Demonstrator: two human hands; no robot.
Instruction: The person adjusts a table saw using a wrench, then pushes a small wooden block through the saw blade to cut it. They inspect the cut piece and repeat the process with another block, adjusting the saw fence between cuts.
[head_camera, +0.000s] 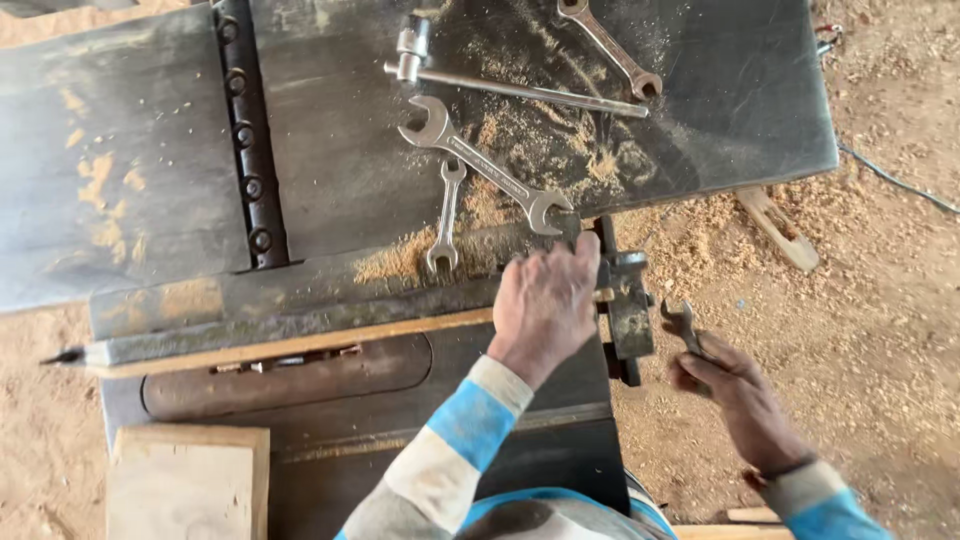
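My left hand (545, 300) rests palm down on the dark metal fence (300, 290) of a woodworking machine, fingers curled over its right end beside a metal bracket (628, 305). My right hand (735, 390) is off the machine's right side, shut on a small dark open-end wrench (682, 325) that points up toward the bracket. A large open-end wrench (485, 165) and a small one (447, 215) lie on the table just above my left hand.
The dark steel table (700, 120) carries sawdust, a socket bar (510, 88) and another wrench (610, 45). A cutter slot with bolts (245, 135) runs at left. A wooden board (190, 480) lies bottom left. A wood scrap (780, 228) and sawdust cover the ground at right.
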